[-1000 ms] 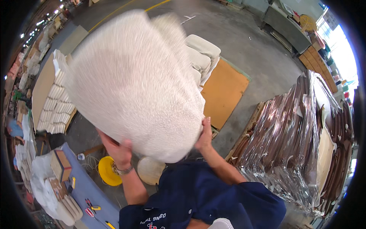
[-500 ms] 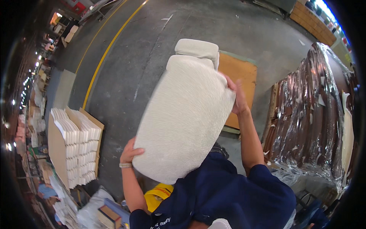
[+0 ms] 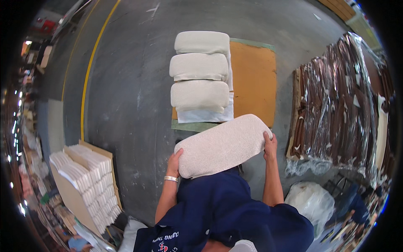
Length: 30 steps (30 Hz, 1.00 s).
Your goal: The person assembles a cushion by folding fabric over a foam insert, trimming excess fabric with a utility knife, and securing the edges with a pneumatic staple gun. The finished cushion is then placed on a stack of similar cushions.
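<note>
In front of my body I hold a cream, textured fabric cushion, oblong with rounded corners, tilted with its right end farther away. My left hand is closed on its left end, thumb on top. At the other end my right hand grips the right edge. Beyond it, three similar cushions lie in a row: a far one, a middle one and a near one. Under them, a white sheet shows on an orange-brown board.
At right stands a tall stack of brown sheets in clear plastic wrap. A bundle of white folded pieces between cardboard panels is at lower left. A plastic-wrapped bundle sits lower right. A yellow line crosses the grey floor.
The cushion has come down and back toward my body, and now appears flatter and more crosswise. The row of cushions it hid is in view. Both hands still hold it.
</note>
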Tool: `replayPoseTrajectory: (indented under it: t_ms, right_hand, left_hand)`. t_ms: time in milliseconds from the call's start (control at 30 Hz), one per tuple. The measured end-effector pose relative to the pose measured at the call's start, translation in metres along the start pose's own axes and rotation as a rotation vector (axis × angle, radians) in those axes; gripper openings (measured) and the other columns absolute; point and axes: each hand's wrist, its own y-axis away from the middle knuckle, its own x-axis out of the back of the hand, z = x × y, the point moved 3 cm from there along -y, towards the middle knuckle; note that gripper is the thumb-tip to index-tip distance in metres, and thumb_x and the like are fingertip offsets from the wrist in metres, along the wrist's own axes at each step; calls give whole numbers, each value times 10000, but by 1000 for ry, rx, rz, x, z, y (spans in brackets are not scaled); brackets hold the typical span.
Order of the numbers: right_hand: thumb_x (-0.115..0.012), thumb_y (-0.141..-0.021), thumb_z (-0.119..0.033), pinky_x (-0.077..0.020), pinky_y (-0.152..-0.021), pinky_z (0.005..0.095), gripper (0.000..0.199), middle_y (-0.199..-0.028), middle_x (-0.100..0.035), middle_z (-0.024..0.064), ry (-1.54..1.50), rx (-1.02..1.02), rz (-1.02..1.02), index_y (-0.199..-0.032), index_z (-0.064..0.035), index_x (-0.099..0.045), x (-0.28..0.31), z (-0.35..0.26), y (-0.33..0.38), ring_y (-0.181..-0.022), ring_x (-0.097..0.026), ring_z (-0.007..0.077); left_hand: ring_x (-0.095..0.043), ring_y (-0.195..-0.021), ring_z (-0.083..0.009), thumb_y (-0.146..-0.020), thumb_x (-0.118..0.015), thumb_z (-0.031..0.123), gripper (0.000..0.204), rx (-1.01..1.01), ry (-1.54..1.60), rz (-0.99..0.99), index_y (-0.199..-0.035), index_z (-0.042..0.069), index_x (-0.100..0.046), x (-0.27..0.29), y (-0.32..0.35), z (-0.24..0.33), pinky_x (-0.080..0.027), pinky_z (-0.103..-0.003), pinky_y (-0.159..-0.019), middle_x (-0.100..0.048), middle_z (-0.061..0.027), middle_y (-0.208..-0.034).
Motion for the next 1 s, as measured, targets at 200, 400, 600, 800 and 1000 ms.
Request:
replayPoseTrajectory:
  t_ms: [200,400,600,800,1000]
  right_hand:
    - [-693,-1020,-270,-518,-914,354,413,-1196,-684,122,-71,42,220,-1311,2,-584,-28,40,87,-1037,-649,198]
    - [-648,-1033,-294,-540,-970,411,344,-1196,-691,99,-382,63,121,-1288,-66,-606,-41,94,201,-1117,-671,248]
    - [-642,-1047,-364,-495,-879,345,414,-1040,-688,67,204,6,367,-1138,38,-667,-117,52,124,-930,-596,166]
    - [-740,-985,-278,-504,-784,320,332,-958,-687,70,56,122,347,-1069,35,-668,-186,24,42,-850,-590,149]
    - [-720,-1005,-319,-512,-809,313,357,-1024,-690,60,41,145,301,-1137,7,-656,-278,-19,-101,-909,-617,153]
  left_hand:
    - [-674,-1171,-256,-1005,-679,371,630,52,-408,-45,-1449,-49,-528,48,-52,56,-540,-386,-1009,-661,-163,-1356]
    - [-663,-1154,-207,-992,-710,368,632,-216,-529,-398,-1441,-39,-530,16,-58,204,-538,-357,-979,-678,-145,-1298]
    - [-667,-1114,-196,-1009,-671,440,654,-272,-945,-303,-1420,-56,-555,4,-134,247,-528,-335,-977,-684,-142,-1293]
    - [-654,-1174,-200,-1024,-646,455,621,-118,-643,-193,-1423,-16,-588,46,-162,263,-520,-351,-998,-675,-143,-1335]
    - [-645,-1196,-214,-1002,-680,462,661,-265,-757,-214,-1440,-19,-566,4,-313,364,-502,-370,-1034,-672,-152,-1351]
